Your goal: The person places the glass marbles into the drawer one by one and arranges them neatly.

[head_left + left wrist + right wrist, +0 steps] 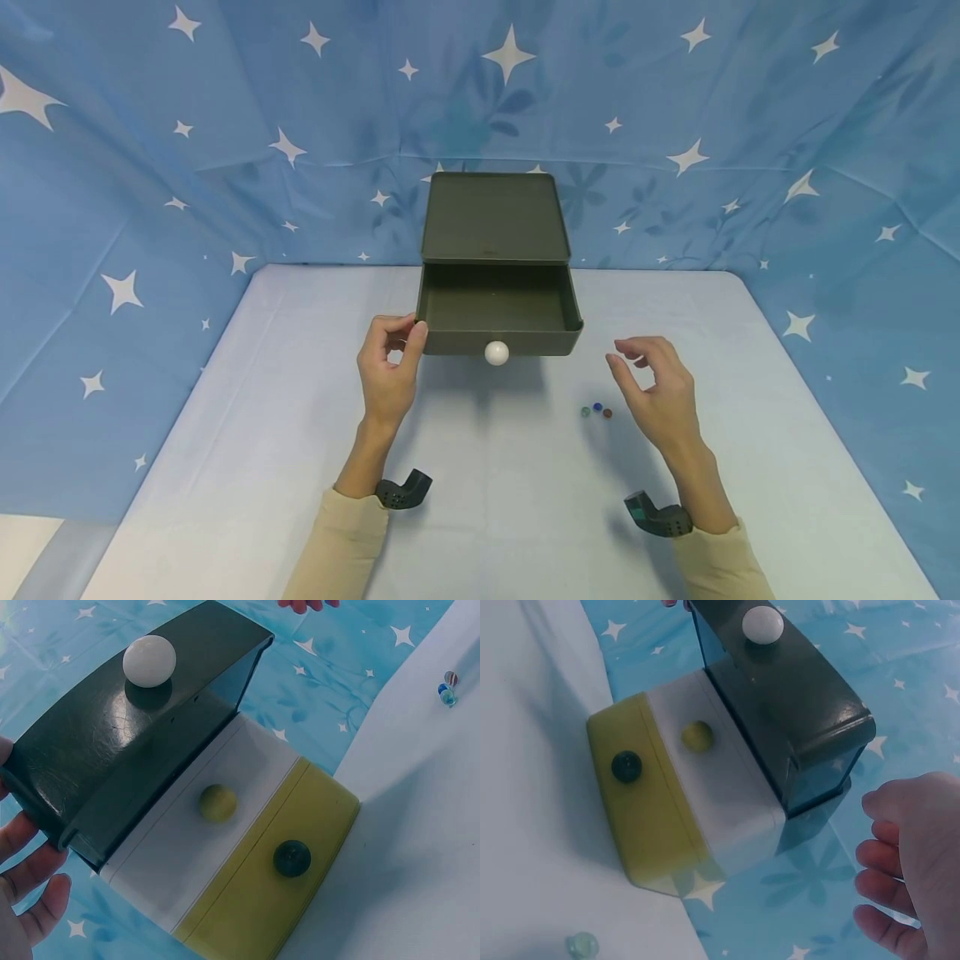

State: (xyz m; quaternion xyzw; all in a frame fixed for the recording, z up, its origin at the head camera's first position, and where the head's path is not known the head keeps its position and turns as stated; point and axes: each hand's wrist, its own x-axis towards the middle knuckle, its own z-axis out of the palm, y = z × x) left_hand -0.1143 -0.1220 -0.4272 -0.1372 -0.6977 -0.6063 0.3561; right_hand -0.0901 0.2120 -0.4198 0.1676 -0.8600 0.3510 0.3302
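A small chest stands at the back of the table, its dark green top drawer (498, 342) pulled out and bare inside. The drawer has a white round knob (497, 353). My left hand (386, 367) grips the drawer's left front corner between thumb and fingers. To the right of the drawer, my right hand (660, 392) hovers with loosely bent fingers and nothing in it. Three small glass marbles lie on the table near that hand: a green marble (585, 412), a blue marble (597, 407) and a reddish-brown marble (607, 413).
Under the top drawer, the wrist views show a white drawer (187, 847) with a yellow knob (218, 803) and a yellow drawer (255, 915) with a dark green knob (292, 859). Behind the white table (480, 500) hangs a blue star-patterned cloth (337, 108).
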